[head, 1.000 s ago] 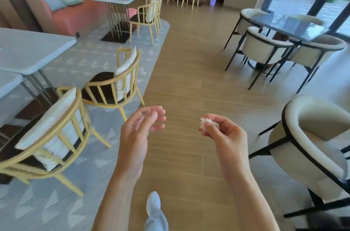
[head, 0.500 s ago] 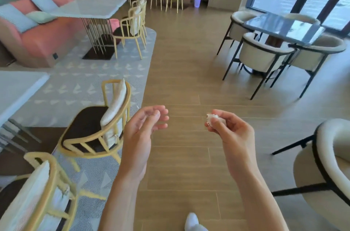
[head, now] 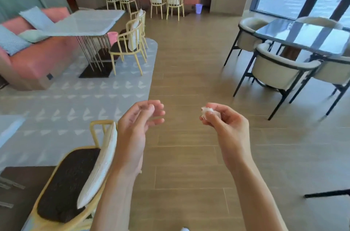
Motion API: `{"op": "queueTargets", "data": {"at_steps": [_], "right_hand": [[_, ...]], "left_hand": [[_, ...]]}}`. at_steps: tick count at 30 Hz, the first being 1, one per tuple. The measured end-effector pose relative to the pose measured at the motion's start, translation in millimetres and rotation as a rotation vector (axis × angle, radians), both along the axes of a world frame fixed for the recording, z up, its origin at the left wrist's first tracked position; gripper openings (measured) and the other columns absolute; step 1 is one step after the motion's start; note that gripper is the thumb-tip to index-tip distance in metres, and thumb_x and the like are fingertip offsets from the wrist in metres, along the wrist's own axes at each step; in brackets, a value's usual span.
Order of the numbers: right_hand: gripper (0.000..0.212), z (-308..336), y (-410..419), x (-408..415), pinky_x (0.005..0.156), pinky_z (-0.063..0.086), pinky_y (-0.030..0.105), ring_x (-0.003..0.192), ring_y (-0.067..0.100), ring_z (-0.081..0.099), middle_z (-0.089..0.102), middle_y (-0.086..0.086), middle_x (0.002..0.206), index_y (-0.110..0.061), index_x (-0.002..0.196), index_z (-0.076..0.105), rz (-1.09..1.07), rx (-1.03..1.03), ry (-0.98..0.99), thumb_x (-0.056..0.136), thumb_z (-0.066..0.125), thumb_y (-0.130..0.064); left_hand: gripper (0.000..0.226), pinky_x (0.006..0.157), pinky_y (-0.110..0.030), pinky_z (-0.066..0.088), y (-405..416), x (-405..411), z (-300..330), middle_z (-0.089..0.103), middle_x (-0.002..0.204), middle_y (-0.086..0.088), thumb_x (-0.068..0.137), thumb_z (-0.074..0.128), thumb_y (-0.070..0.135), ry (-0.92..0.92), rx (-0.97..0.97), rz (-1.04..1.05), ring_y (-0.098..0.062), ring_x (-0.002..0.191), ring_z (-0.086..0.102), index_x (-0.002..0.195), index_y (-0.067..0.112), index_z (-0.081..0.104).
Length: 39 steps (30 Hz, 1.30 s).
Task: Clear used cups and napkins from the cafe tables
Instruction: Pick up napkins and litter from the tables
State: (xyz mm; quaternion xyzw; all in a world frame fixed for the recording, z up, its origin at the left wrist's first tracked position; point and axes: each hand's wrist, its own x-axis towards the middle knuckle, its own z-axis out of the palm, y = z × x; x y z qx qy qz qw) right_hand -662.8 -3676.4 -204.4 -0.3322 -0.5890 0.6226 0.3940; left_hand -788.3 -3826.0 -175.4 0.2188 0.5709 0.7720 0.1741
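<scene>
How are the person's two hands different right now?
The right hand pinches a crumpled white napkin; the left hand holds nothing. The right hand's fingers curl tightly, the left hand's only loosely. Both are raised at similar height over the wooden floor.

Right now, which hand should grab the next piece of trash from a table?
Left. The left hand is held out with loosely curled fingers and holds nothing, while the right hand already pinches a crumpled napkin.
</scene>
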Motion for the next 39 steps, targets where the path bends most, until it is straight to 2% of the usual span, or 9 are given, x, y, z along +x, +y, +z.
{"op": "queueTargets", "data": {"at_steps": [4, 7, 12, 17, 26, 34, 37, 39], "right_hand": [[0.009, 9.7, 63.0, -59.1, 0.096, 0.058, 0.051, 0.076, 0.014, 0.075, 0.079, 0.002, 0.085, -0.023, 0.096, 0.079, 0.004, 0.004, 0.002, 0.088, 0.077, -0.022], [0.009, 6.5, 101.9, -95.5, 0.095, 0.059, 0.049, 0.077, 0.016, 0.076, 0.080, 0.002, 0.086, -0.023, 0.097, 0.079, 0.009, -0.003, 0.001, 0.089, 0.076, -0.022], [0.008, -10.7, 173.2, -163.0, 0.093, 0.060, 0.045, 0.076, 0.015, 0.075, 0.079, 0.003, 0.086, -0.021, 0.095, 0.079, -0.011, -0.025, -0.046, 0.090, 0.074, -0.017], [0.009, -23.5, 258.3, -254.8, 0.093, 0.059, 0.045, 0.074, 0.012, 0.073, 0.079, 0.003, 0.085, -0.020, 0.093, 0.079, -0.031, -0.033, -0.076, 0.091, 0.073, -0.013], [0.008, 14.2, 413.9, -424.5, 0.095, 0.058, 0.048, 0.077, 0.013, 0.074, 0.080, 0.002, 0.088, -0.019, 0.097, 0.078, -0.072, 0.019, -0.073, 0.093, 0.072, -0.016], [0.008, 2.8, 536.6, -527.2, 0.089, 0.058, 0.035, 0.076, 0.011, 0.075, 0.080, 0.000, 0.088, -0.019, 0.096, 0.078, -0.132, -0.031, -0.083, 0.093, 0.072, -0.015], [0.009, -8.0, 591.3, -576.2, 0.087, 0.056, 0.030, 0.078, 0.012, 0.076, 0.080, -0.001, 0.086, -0.020, 0.097, 0.078, -0.111, -0.036, -0.094, 0.093, 0.071, -0.016], [0.008, -14.5, 631.5, -614.9, 0.084, 0.054, 0.028, 0.079, 0.013, 0.076, 0.079, -0.002, 0.084, -0.020, 0.097, 0.078, -0.087, -0.043, -0.105, 0.093, 0.071, -0.016]], "left_hand": [[0.018, 0.085, -0.040, 0.059, 64.4, -56.4, 6.4, 0.073, 0.099, -0.011, 0.103, 0.051, 0.003, 0.007, -0.004, 0.003, -0.025, 0.093, 0.070, 0.100, -0.002, 0.068], [0.018, 0.085, -0.040, 0.058, 106.8, -95.0, -1.3, 0.074, 0.100, -0.012, 0.103, 0.051, 0.003, -0.018, -0.013, 0.001, -0.024, 0.093, 0.070, 0.100, -0.003, 0.068], [0.021, 0.085, -0.040, 0.058, 183.2, -168.9, -17.8, 0.075, 0.096, -0.007, 0.102, 0.050, 0.002, -0.057, -0.038, -0.013, -0.024, 0.092, 0.070, 0.095, 0.004, 0.070], [0.020, 0.086, -0.042, 0.058, 272.8, -262.7, -34.1, 0.075, 0.100, -0.013, 0.102, 0.050, 0.002, -0.089, -0.043, -0.024, -0.024, 0.091, 0.071, 0.097, 0.002, 0.070], [0.021, 0.085, -0.043, 0.059, 441.3, -435.4, -1.2, 0.075, 0.100, -0.013, 0.102, 0.052, 0.002, -0.082, -0.029, -0.108, -0.025, 0.092, 0.071, 0.097, 0.004, 0.072], [0.019, 0.086, -0.044, 0.058, 567.0, -550.4, -9.3, 0.074, 0.100, -0.012, 0.101, 0.054, 0.001, -0.090, -0.049, -0.109, -0.023, 0.090, 0.071, 0.095, 0.004, 0.071], [0.012, 0.083, -0.040, 0.060, 627.3, -592.9, -12.8, 0.074, 0.100, -0.011, 0.095, 0.061, 0.011, -0.075, -0.030, -0.123, -0.023, 0.091, 0.071, 0.094, 0.006, 0.072], [0.012, 0.084, -0.042, 0.059, 671.1, -625.1, -17.6, 0.073, 0.101, -0.012, 0.095, 0.061, 0.011, -0.060, -0.037, -0.123, -0.023, 0.091, 0.071, 0.095, 0.005, 0.072]]}}
